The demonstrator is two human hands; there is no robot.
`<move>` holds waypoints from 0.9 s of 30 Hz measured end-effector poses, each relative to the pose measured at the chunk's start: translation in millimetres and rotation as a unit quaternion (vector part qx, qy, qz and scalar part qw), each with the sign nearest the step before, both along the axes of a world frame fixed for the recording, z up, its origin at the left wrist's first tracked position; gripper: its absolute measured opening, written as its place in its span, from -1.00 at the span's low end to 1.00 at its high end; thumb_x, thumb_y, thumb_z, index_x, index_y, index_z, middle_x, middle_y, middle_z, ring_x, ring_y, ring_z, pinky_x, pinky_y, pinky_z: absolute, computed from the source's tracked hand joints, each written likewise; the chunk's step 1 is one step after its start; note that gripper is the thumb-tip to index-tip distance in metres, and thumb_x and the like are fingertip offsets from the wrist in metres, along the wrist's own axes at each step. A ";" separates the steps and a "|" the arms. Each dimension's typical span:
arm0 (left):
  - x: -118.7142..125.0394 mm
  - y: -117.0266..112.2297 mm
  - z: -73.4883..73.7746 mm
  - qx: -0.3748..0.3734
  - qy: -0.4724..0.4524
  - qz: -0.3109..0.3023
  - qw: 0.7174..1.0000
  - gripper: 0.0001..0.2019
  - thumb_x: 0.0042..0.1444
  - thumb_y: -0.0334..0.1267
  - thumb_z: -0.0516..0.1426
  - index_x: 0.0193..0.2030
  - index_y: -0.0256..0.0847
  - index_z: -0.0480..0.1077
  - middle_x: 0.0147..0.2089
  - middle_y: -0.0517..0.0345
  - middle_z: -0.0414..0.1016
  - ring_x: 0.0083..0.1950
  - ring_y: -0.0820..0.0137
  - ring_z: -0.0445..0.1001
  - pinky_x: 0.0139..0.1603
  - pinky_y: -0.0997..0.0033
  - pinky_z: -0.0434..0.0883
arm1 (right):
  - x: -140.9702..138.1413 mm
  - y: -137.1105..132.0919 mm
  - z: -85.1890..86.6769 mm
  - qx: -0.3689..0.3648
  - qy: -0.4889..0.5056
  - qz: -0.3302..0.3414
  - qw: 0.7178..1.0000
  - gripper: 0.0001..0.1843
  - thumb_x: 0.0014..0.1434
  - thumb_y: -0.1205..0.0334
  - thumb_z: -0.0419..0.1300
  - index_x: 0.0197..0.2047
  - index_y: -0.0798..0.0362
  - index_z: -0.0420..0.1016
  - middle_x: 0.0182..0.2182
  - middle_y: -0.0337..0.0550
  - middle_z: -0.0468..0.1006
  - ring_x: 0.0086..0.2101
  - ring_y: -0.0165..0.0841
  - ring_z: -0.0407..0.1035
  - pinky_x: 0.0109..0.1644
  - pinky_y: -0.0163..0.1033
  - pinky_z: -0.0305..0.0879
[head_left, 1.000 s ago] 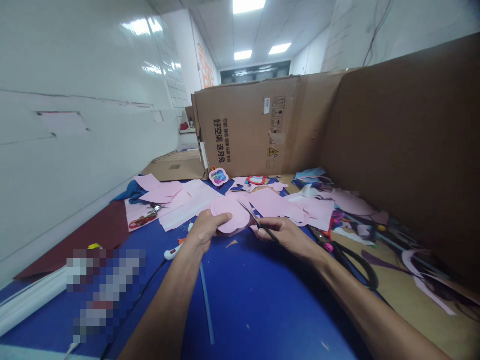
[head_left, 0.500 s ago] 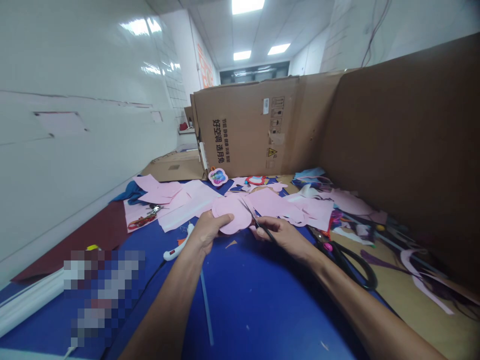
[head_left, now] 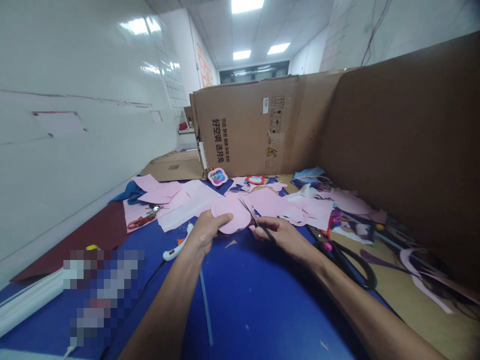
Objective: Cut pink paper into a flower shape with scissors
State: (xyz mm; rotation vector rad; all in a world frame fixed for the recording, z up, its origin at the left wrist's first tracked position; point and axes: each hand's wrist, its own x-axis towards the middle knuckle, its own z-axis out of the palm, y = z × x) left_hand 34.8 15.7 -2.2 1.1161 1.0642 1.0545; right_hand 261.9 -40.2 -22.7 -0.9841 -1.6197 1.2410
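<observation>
While the left hand [head_left: 205, 231] pinches its edge, the pink cutout [head_left: 231, 214] is a flat, rounded, matte piece held just above the blue mat [head_left: 247, 300]. At its right rim, the right hand [head_left: 287, 235] is clenched around small scissors [head_left: 257, 220], blades parted.

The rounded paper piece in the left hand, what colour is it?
Light pink. The paper piece pinched by the left hand shows best in the head view.

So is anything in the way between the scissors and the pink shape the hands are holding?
Nothing visible. The left hand pinches the round pink shape at its edge, and the small scissors in the right hand already meet its right edge. Loose pink sheets lie behind, not between.
</observation>
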 end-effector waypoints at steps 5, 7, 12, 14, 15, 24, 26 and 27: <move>-1.2 0.8 -0.5 0.002 -0.005 -0.003 1.000 -0.55 -0.12 -0.29 0.41 -0.02 -0.31 0.61 -0.03 -0.17 0.69 -0.20 0.18 0.64 -0.19 0.23 0.57 | 0.3 -0.3 0.1 -0.007 -0.005 -0.003 1.000 -0.58 0.23 -0.15 0.32 -0.14 0.06 0.62 -0.35 -0.24 0.41 -0.31 -0.35 0.21 -0.19 -0.25 0.12; -1.6 1.0 -0.2 0.005 -0.007 -0.004 1.000 -0.56 -0.12 -0.29 0.41 -0.03 -0.31 0.62 -0.02 -0.18 0.69 -0.18 0.17 0.65 -0.16 0.23 0.58 | 1.1 0.5 -1.4 -0.005 -0.003 0.002 1.000 -0.58 0.24 -0.15 0.32 -0.12 0.06 0.62 -0.34 -0.24 0.41 -0.30 -0.35 0.21 -0.19 -0.25 0.11; -2.7 1.0 0.3 0.004 -0.002 -0.007 1.000 -0.61 -0.12 -0.30 0.41 -0.09 -0.32 0.62 -0.02 -0.18 0.69 -0.14 0.15 0.65 -0.12 0.22 0.58 | 2.8 2.3 -3.3 -0.002 -0.007 0.002 1.000 -0.56 0.23 -0.17 0.32 -0.13 0.06 0.62 -0.34 -0.26 0.41 -0.31 -0.36 0.21 -0.20 -0.25 0.10; -2.8 0.9 0.7 0.002 0.001 -0.008 1.000 -0.61 -0.12 -0.30 0.40 -0.08 -0.32 0.62 -0.04 -0.18 0.70 -0.16 0.15 0.65 -0.13 0.21 0.58 | 3.5 2.3 -3.2 0.003 -0.012 0.002 1.000 -0.55 0.23 -0.19 0.32 -0.12 0.06 0.62 -0.34 -0.25 0.41 -0.30 -0.35 0.21 -0.19 -0.25 0.10; -2.9 0.7 1.0 0.003 0.000 -0.008 1.000 -0.61 -0.12 -0.31 0.40 -0.08 -0.32 0.62 -0.04 -0.18 0.70 -0.16 0.15 0.65 -0.13 0.21 0.58 | 3.8 2.2 -3.1 0.006 -0.013 0.004 1.000 -0.55 0.23 -0.19 0.31 -0.12 0.06 0.62 -0.33 -0.25 0.41 -0.30 -0.35 0.21 -0.19 -0.25 0.10; -4.2 0.3 1.4 -0.001 0.003 -0.011 1.000 -0.58 -0.12 -0.31 0.41 -0.05 -0.30 0.61 -0.07 -0.16 0.70 -0.17 0.15 0.65 -0.15 0.20 0.58 | 5.2 1.5 -1.2 0.010 -0.038 0.002 0.999 -0.53 0.20 -0.23 0.32 -0.10 0.02 0.65 -0.31 -0.20 0.46 -0.26 -0.28 0.24 -0.17 -0.21 0.17; -4.1 0.7 0.8 -0.002 0.003 -0.010 1.000 -0.56 -0.11 -0.31 0.41 -0.02 -0.30 0.60 -0.08 -0.16 0.70 -0.17 0.13 0.66 -0.16 0.19 0.58 | 5.7 2.2 -2.2 0.008 -0.039 -0.001 0.999 -0.51 0.19 -0.23 0.33 -0.10 0.03 0.65 -0.31 -0.19 0.47 -0.26 -0.27 0.25 -0.17 -0.21 0.18; -3.9 0.7 0.7 -0.003 0.004 -0.010 1.000 -0.55 -0.11 -0.31 0.41 -0.01 -0.30 0.60 -0.08 -0.16 0.70 -0.17 0.13 0.66 -0.16 0.18 0.58 | 6.1 2.6 -2.9 0.009 -0.036 0.001 0.999 -0.53 0.20 -0.22 0.33 -0.10 0.03 0.65 -0.32 -0.20 0.47 -0.27 -0.28 0.25 -0.18 -0.22 0.17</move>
